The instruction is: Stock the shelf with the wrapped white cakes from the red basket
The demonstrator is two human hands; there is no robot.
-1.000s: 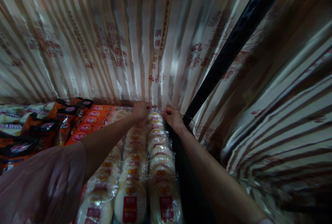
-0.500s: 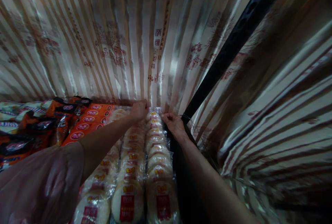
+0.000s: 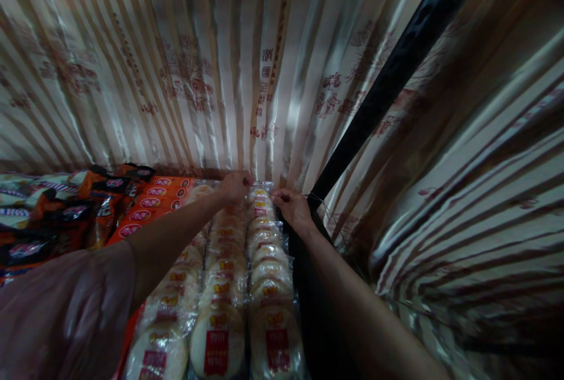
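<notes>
Round pale flat cakes in clear wrappers with yellow and red labels stand overlapped in three rows. At the far end of the right-hand row is the rearmost packaged cake point(image 3: 261, 193). My left hand point(image 3: 237, 185) reaches across the rows, its fingers pinched at the left edge of that wrapper. On the other side my right hand point(image 3: 294, 208) pinches at its right edge, thumb and forefinger closed. The dim light hides exactly how much wrapper lies between the fingertips.
Orange packets point(image 3: 145, 214) and black-and-orange bags point(image 3: 66, 218) lie to the left. A striped printed curtain point(image 3: 238, 74) hangs behind the goods. A dark perforated post point(image 3: 374, 98) slants up at right, with a thin wire point(image 3: 328, 212) near its foot.
Both hands stay at the rearmost cake. My right hand has shifted very slightly left toward the wrapper; my left forearm has lowered a little.
</notes>
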